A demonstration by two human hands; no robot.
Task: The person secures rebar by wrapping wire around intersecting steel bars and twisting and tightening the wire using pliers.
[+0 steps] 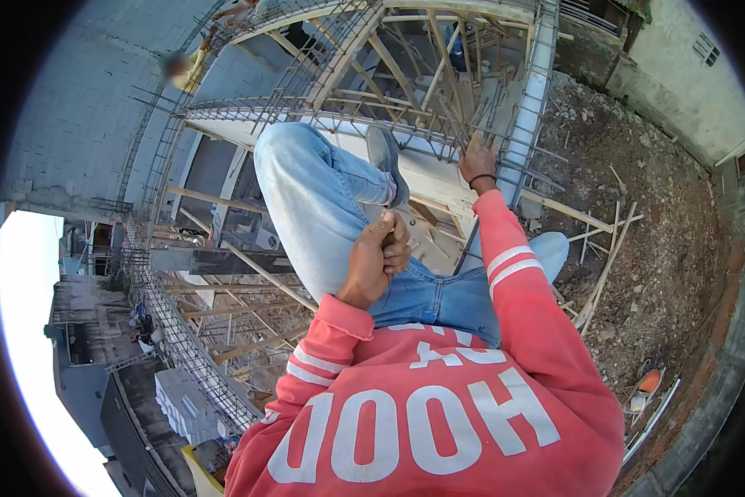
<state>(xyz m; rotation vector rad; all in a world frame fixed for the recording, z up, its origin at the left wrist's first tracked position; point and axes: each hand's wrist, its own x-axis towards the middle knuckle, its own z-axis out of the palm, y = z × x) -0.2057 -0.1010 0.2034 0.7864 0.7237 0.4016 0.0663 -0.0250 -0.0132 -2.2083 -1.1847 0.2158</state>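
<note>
My left hand (379, 258) is closed above my left thigh, its fingers curled in towards the thumb. What it holds, if anything, is too small to name. Farther forward and to the right, my right hand (477, 161) lies on steel rebar (447, 137) at a corner of the beam cage, its fingers looking extended and apart. A dark band circles that wrist. Beside it runs a pale formwork beam (528, 124) with rebar along it. My shoe (382, 161) is near the white beam edge, between the two hands.
Wooden props (401, 70) stand below the frame. At the upper left, a person (192, 69) is by a block wall (74, 108). Rubble ground (637, 190) lies far below on the right. A long rebar cage (169, 319) and stacked blocks (192, 406) are at the lower left.
</note>
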